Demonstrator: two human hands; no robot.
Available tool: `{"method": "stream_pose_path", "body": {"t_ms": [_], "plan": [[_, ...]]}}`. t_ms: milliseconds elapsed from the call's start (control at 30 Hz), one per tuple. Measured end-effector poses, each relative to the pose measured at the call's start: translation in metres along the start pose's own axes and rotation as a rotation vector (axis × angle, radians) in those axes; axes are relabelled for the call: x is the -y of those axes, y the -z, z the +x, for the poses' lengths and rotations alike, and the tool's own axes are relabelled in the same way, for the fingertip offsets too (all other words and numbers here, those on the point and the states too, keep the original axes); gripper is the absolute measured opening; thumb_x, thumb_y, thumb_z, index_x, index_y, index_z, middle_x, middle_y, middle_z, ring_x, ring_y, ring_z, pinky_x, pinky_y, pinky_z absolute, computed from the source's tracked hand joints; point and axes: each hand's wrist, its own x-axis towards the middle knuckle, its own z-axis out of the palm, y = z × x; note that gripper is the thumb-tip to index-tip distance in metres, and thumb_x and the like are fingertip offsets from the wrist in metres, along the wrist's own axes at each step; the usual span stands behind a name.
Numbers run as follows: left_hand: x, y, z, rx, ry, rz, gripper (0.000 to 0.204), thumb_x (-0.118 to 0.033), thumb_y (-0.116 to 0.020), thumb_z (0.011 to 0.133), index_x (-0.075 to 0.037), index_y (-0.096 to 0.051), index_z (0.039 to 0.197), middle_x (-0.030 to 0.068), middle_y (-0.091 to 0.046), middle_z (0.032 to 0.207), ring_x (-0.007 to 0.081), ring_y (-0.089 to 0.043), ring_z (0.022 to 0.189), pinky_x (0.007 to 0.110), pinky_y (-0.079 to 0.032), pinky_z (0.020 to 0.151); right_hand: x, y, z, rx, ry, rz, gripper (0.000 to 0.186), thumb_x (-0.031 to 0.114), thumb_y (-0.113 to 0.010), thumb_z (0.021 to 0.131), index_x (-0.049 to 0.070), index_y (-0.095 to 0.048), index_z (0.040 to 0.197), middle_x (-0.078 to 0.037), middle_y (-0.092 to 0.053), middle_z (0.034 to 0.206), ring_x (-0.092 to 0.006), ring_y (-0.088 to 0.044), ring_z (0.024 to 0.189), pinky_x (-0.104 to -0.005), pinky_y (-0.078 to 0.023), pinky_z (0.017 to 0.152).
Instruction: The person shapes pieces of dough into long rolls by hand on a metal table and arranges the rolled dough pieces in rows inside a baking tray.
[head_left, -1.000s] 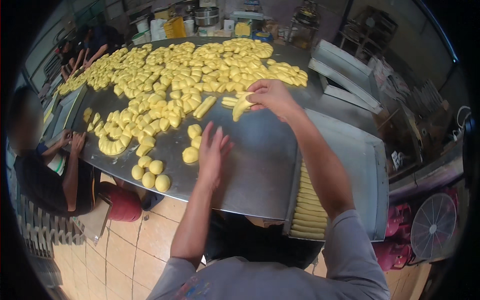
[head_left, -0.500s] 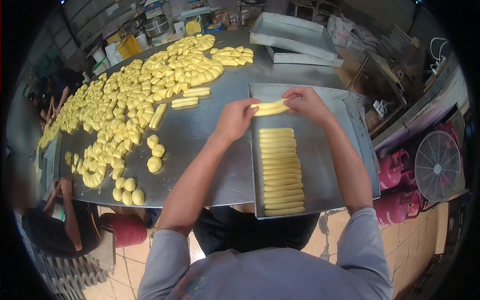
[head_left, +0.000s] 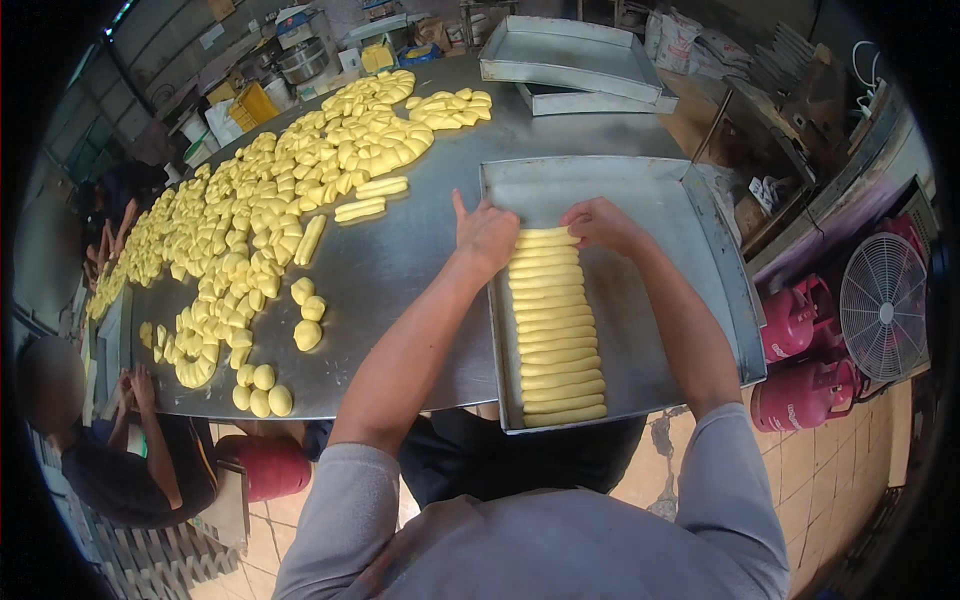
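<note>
Inside a shallow metal tray (head_left: 650,400), a column of yellow dough strips (head_left: 557,322) lies side by side, each strip running crosswise. The farthest dough strip (head_left: 545,235) rests against the row, with its two ends between my hands. My left hand (head_left: 488,240) is closed at its left end, one finger sticking up, by the tray's left wall. At its right end my right hand (head_left: 603,224) pinches with the fingertips. My fingers partly cover both ends. To the left, a few loose dough strips (head_left: 370,200) lie on the metal table (head_left: 420,240).
A big spread of cut dough pieces (head_left: 250,200) covers the table's left side, with several round dough balls (head_left: 262,388) near the front edge. Stacked trays (head_left: 570,60) stand at the back. Gas cylinders (head_left: 800,390) and a fan (head_left: 884,308) are at right. Another person (head_left: 135,450) sits at left.
My hands have come down and nearer with the dough they held stretched over the tray. That dough now lies at the far end of the row, which has grown longer.
</note>
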Motion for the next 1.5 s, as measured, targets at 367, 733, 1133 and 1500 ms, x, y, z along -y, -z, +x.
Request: {"method": "stream_pose_path", "body": {"t_ms": [367,733,1133,1500], "plan": [[0.006,-0.001,0.004,0.219,-0.094,-0.252,0.036,-0.012,-0.053,0.081,-0.012,-0.06,0.116,0.0103,-0.058,0.121,0.0278,-0.046,0.123,0.068,-0.008,0.105,0.024,-0.013,0.002,0.011,-0.229,-0.422,0.023,0.003,-0.059,0.072,0.003,-0.066,0.094,-0.011,-0.067,0.088,-0.0228,-0.064,0.076,-0.0338,-0.052,0.063],[0.077,-0.036,-0.134,-0.996,0.271,-0.599,0.024,-0.007,-0.055,0.084,-0.003,-0.061,0.107,0.0123,-0.063,0.089,0.0307,-0.057,0.089,0.044,-0.039,0.088,0.027,-0.063,0.035,0.146,0.329,-0.758,0.035,-0.009,-0.047,0.072,0.004,-0.062,0.101,-0.017,-0.06,0.105,-0.0352,-0.053,0.104,-0.0407,-0.044,0.087],[0.088,-0.105,-0.248,-1.089,0.57,-0.554,0.022,-0.002,-0.062,0.078,-0.004,-0.062,0.101,0.0093,-0.059,0.084,0.0258,-0.053,0.081,0.037,-0.039,0.077,0.131,-0.174,0.12,-0.094,0.552,-0.684,0.023,0.002,-0.049,0.076,0.001,-0.065,0.093,-0.022,-0.064,0.095,-0.0391,-0.061,0.089,-0.0436,-0.048,0.081],[0.098,-0.105,-0.242,-1.092,0.58,-0.54,0.021,-0.002,-0.064,0.074,-0.005,-0.064,0.095,0.008,-0.059,0.083,0.0263,-0.055,0.082,0.044,-0.041,0.091,0.125,-0.254,0.215,-0.068,0.229,-0.96,0.028,0.013,-0.064,0.071,-0.004,-0.065,0.094,-0.024,-0.062,0.104,-0.0358,-0.059,0.1,-0.0407,-0.049,0.081]]}}
